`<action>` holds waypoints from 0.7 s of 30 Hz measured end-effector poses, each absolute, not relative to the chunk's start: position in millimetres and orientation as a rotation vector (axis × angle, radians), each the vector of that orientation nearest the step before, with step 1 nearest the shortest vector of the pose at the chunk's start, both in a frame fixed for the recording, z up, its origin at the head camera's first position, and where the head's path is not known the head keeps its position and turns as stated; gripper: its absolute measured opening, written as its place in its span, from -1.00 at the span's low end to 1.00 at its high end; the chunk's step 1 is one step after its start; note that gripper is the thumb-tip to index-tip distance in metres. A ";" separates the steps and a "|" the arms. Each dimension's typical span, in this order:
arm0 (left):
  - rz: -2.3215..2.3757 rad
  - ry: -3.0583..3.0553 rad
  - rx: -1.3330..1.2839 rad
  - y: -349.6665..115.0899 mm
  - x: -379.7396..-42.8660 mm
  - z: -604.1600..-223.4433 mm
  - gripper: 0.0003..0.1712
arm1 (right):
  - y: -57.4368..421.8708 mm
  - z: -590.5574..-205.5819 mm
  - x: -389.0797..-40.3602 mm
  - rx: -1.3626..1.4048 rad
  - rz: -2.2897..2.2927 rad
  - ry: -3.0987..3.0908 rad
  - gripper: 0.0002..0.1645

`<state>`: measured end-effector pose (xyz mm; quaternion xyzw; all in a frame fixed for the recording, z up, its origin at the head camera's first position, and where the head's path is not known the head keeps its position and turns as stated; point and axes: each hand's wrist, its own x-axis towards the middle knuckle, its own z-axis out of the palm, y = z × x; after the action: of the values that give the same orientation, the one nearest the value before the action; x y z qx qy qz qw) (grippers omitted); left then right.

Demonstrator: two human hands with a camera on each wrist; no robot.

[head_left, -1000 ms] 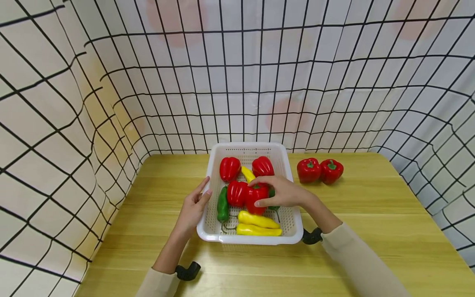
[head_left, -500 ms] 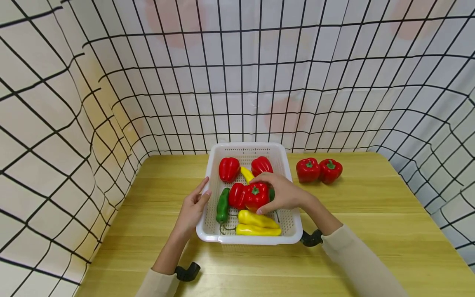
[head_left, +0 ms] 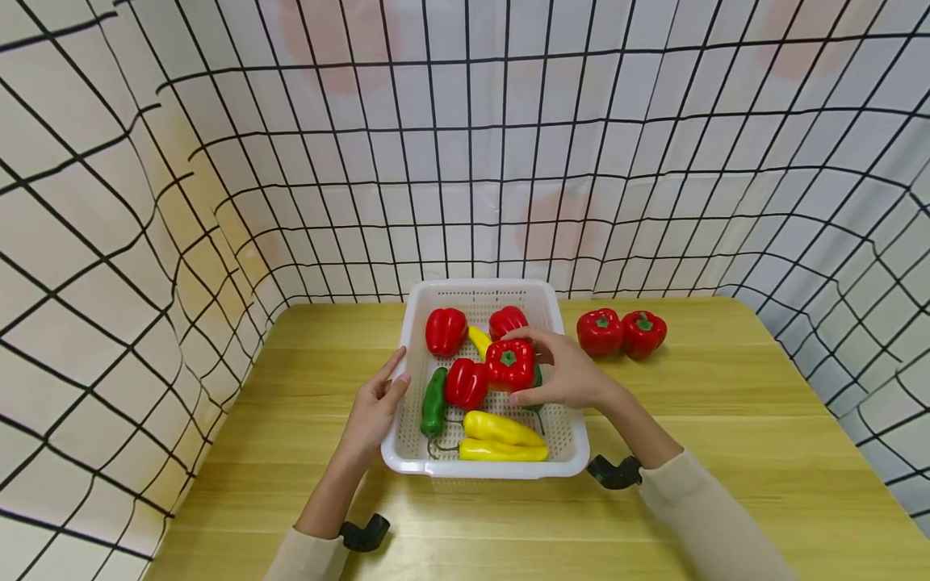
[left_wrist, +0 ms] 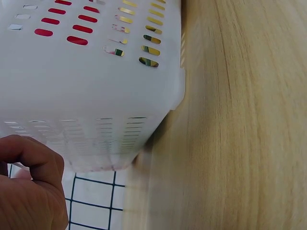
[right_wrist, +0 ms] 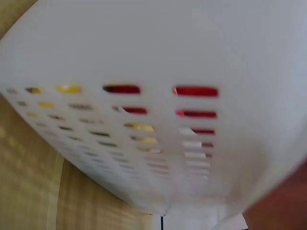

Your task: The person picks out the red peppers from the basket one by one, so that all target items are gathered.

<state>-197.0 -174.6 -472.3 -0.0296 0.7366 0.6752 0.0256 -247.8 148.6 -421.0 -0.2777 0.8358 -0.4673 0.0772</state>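
Left hand (head_left: pixel 374 413): is pinching the white basket (head_left: pixel 494 469), left of centre
Right hand (head_left: pixel 570 373): is gripping a red pepper (head_left: pixel 510 365), half-curled, mid-frame

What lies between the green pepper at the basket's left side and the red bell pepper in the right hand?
In the head view, another red bell pepper lies between the green pepper and the red pepper held by the right hand.
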 end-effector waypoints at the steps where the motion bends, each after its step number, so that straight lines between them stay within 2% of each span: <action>1: 2.089 2.275 -0.090 -174.7 -197.0 -472.3 -0.41 | 150.8 -420.2 -247.4 -0.822 -1.409 2.519 -0.07; 11: 2.096 2.265 -0.099 -174.6 -197.0 -473.0 -0.41 | 179.9 -416.4 -244.6 -0.729 -1.545 2.571 0.00; 21: 2.101 2.257 -0.102 -174.7 -197.1 -473.0 -0.41 | 216.5 -414.5 -241.3 -0.678 -1.677 2.587 -0.02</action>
<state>-197.1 -174.7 -473.0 -0.0332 0.7312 0.6807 0.0282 -241.3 216.5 -414.5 -0.2147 0.8195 -0.5312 -0.0072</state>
